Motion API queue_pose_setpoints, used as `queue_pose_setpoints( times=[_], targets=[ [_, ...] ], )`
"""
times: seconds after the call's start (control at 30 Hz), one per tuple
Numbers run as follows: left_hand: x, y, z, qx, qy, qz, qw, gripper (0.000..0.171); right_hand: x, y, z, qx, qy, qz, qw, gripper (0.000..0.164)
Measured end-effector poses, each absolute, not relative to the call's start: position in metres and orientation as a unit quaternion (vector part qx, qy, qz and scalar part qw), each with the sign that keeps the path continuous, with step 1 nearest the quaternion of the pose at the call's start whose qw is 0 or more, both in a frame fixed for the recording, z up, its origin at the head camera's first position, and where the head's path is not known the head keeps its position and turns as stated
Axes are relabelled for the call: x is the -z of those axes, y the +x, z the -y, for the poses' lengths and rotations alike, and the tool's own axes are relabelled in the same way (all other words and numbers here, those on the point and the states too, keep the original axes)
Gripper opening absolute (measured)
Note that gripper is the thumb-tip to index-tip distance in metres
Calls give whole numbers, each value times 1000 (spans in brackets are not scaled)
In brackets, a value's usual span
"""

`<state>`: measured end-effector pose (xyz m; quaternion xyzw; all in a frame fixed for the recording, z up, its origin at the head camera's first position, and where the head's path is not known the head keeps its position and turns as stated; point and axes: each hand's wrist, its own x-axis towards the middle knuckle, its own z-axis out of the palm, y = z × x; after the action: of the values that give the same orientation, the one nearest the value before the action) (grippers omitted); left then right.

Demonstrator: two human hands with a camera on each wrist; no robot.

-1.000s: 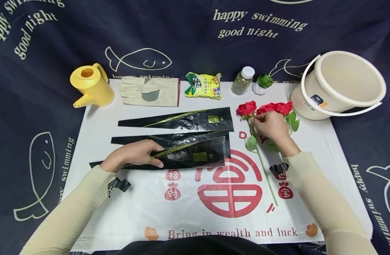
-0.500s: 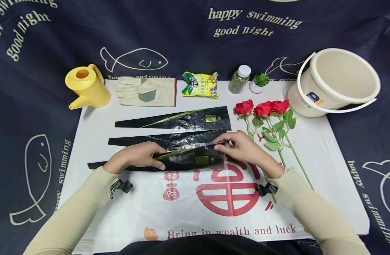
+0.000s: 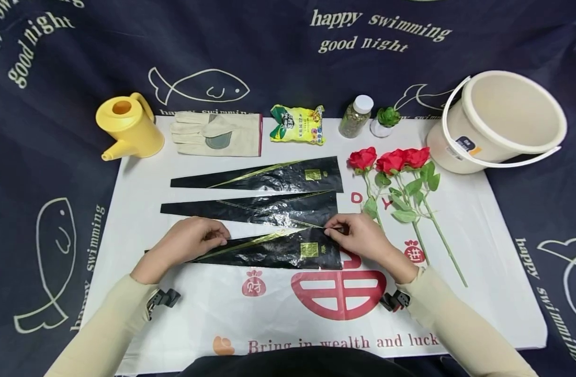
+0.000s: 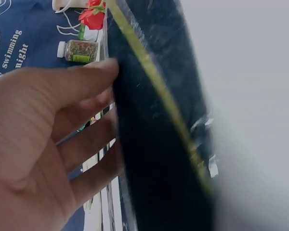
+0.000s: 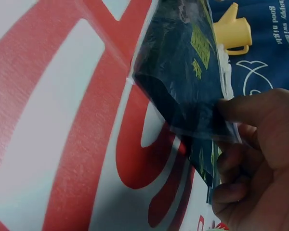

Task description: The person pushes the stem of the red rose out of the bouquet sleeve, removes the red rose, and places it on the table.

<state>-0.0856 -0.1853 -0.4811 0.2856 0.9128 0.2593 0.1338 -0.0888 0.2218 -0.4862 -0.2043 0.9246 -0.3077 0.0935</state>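
Both hands hold the nearest black flower sleeve, a tapered plastic bag with gold lines and a gold label. My left hand pinches its far edge near the narrow left end; in the left wrist view the thumb lies against that edge. At the wide right end, my right hand pinches the upper corner between thumb and fingers, as the right wrist view confirms. Just beyond lie a second black sleeve and a third sleeve, both flat on the table. Three red roses with green stems lie to the right.
Along the back stand a yellow watering can, work gloves, a yellow packet, a white-capped jar and a small potted plant. A beige bucket occupies the back right corner of the printed table cover.
My right hand has come from the roses to the nearest sleeve's right corner. That sleeve has shifted towards me, apart from the second one, and my left hand has moved slightly left.
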Motion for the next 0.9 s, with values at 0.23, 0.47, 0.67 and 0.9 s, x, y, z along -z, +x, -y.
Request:
queue_pose_setpoints(
  times=[0.23,0.47,0.67,0.9],
  targets=[
    [486,-81,177,-200,299,-932,44,9,489,-82,-222,247,-212,-944,59,8],
    [488,-78,176,-173,304,-936,31,10,490,-78,-220,206,-217,-953,36,14],
    [483,-83,178,-222,307,-925,-39,19,481,-83,-222,206,-201,-957,40,23],
    [446,-115,175,-264,233,-932,-92,56,443,-122,-224,220,-206,-953,-20,58]
  ],
)
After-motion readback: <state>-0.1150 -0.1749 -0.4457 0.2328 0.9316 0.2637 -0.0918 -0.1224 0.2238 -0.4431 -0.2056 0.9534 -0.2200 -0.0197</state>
